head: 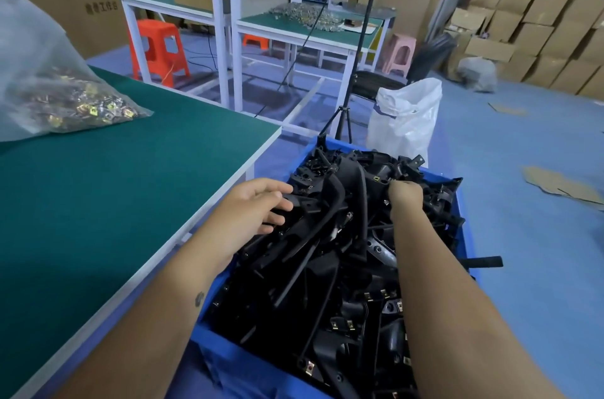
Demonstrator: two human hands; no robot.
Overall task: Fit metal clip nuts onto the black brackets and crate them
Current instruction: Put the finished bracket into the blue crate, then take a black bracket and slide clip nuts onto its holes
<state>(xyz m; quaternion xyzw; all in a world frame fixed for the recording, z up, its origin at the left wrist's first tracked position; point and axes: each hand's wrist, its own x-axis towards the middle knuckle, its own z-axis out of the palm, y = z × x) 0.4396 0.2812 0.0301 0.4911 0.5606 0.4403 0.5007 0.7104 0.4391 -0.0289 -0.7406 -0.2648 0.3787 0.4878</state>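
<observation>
A blue crate [228,362] beside the table is heaped with black brackets [327,268], several carrying brass clip nuts [341,324]. My left hand [258,205] lies at the pile's left edge, fingers spread and touching one bracket's end. My right hand [405,194] is curled over a bracket [379,181] at the far side of the heap and grips it near a fitted clip nut. A clear plastic bag of loose clip nuts [81,107] sits on the green table [130,202] at the left.
A white sack [405,117] and a black tripod [343,117] stand just beyond the crate. Workbenches [310,29], orange stools [157,48] and stacked cardboard boxes [539,22] fill the background. Cardboard scraps [562,183] lie on the blue floor to the right.
</observation>
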